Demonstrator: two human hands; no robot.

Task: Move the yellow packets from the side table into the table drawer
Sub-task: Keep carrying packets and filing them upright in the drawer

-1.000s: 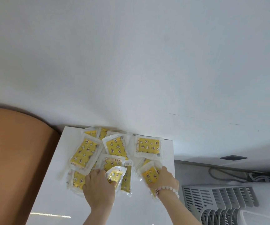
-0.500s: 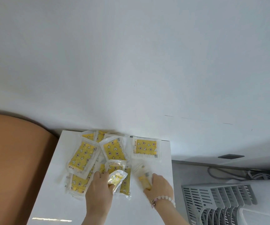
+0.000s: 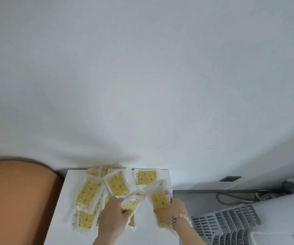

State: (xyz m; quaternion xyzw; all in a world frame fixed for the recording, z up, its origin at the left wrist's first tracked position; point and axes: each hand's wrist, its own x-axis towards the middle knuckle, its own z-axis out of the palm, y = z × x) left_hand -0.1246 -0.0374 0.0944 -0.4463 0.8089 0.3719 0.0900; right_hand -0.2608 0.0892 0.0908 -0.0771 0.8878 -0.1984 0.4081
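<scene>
Over side table (image 3: 61, 218), left hand (image 3: 113, 215) and right hand (image 3: 169, 212) clutch yellow packets (image 3: 159, 200) (fingers (image 3: 116, 200) curled).

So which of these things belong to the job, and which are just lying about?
In the job: yellow packets, white side table, left hand and right hand, each gripping a packet. The drawer is not in view.
Just lying about: tan cushioned furniture, grey slatted rack, cables.

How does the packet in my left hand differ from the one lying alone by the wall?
The held packet, gripped by the left hand, is crumpled and bent; the wall-side packet lies flat on the table, untouched. Both are yellow, patterned, in clear wrapping.
</scene>
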